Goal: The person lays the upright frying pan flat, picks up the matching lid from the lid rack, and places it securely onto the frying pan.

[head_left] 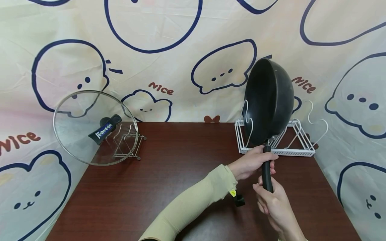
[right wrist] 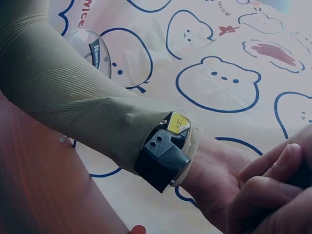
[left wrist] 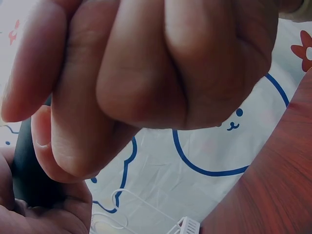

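The left hand (head_left: 252, 163) has its fingers curled round the black handle (head_left: 266, 174), close to the pan (head_left: 268, 100). The right hand (head_left: 275, 200) also has its fingers bent and grips the lower end of this handle. The pan is turned on its side at the white rack (head_left: 292, 152), near the far right corner of the tabletop (head_left: 181, 174); whether the rack bears its weight, I cannot tell. Near the far left corner, a glass lid (head_left: 69, 134) stands upright at a small wire rack (head_left: 139, 147).
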Tool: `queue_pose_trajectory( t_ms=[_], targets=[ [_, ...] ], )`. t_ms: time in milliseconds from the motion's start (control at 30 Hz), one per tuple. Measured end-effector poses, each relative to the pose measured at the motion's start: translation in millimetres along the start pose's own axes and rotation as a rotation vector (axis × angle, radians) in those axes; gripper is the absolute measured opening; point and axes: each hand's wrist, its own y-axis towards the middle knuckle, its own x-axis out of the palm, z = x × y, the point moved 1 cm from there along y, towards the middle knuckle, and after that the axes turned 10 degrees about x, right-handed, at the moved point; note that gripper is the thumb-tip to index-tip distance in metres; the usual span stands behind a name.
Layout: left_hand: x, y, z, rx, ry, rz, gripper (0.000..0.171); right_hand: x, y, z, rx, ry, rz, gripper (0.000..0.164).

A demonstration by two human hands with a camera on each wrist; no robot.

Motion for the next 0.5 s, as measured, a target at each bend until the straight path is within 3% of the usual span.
queue_pose_trajectory(
  t_ms=[500],
  targets=[
    [2.0, -0.8, 3.0, 0.02, 0.004, -0.029, 0.008, 2.4, -3.2, -1.3, -0.027, 0.008, 0.0, 0.015]
  ],
)
